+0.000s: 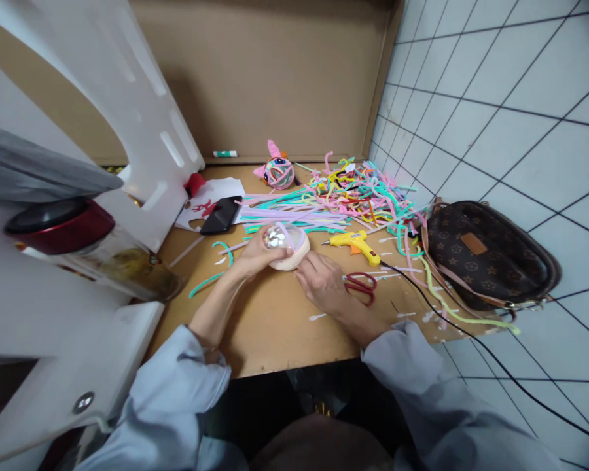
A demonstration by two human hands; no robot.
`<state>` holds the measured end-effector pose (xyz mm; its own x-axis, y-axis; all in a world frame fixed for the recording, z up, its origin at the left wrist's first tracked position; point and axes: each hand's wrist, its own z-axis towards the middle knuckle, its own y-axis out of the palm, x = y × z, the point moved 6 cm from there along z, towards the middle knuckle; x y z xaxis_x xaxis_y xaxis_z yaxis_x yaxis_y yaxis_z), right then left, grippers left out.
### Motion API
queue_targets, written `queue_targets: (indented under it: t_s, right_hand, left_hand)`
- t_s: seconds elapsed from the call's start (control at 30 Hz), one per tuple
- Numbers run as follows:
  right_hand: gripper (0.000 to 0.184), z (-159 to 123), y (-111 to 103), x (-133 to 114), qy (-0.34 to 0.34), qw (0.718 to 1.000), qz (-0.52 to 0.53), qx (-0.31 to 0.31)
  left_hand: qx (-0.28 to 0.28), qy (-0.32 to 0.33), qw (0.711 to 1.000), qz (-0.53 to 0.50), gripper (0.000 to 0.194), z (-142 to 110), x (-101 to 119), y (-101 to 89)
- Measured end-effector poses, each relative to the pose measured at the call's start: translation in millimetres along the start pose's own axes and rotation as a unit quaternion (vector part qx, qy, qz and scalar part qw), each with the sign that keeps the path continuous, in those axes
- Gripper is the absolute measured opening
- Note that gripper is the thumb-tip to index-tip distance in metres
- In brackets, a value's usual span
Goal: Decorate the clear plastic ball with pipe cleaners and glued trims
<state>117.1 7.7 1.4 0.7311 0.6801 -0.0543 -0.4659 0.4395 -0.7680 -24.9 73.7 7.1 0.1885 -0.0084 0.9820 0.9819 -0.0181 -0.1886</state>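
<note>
A round pale ball [288,247] with a shiny silver face and lilac pipe cleaners wrapped over it rests on the cardboard work surface [275,320]. My left hand [255,256] cups its left side, fingers on the silver part. On the ball's lower right side, my right hand [324,282] presses with its fingertips. Red-handled scissors [362,285] lie just right of my right hand. A yellow glue gun [354,243] lies beyond them, its black cord [446,320] running off to the right.
A heap of coloured pipe cleaners [343,196] covers the back of the board. A finished pink-eared ball [277,171] sits behind, a black phone [220,214] on paper at left. A brown patterned bag [485,255] lies right. A jar with a dark lid [73,242] stands at left.
</note>
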Motion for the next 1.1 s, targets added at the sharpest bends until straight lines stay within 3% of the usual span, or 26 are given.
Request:
queue_targets:
  t_s: [0.23,0.53,0.83,0.97,1.1]
  right_hand:
    - [0.019,1,2,5,0.022,0.999,0.039,-0.023]
    - [0.02,5,-1,30,0.137,0.99,0.034,-0.026]
    - [0.011,5,12,34,0.116,0.988,0.052,-0.091]
    - [0.028,1,-3,27,0.126,0.989,0.019,-0.081]
    - [0.034,-30,-39,23,0.134,0.99,-0.015,-0.046]
  left_hand:
    - [-0.005,0.009,1.0,-0.002,0.081,1,0,-0.4]
    - [0.015,-0.009,1.0,-0.002,0.075,5,-8,-6.1]
    - [0.016,-0.028,0.999,-0.011,0.073,4,-7,-4.5]
    - [0.009,-0.023,1.0,-0.016,0.073,4,-7,-3.4]
    - [0.006,-0.03,1.0,0.007,0.077,2,-3,-3.0]
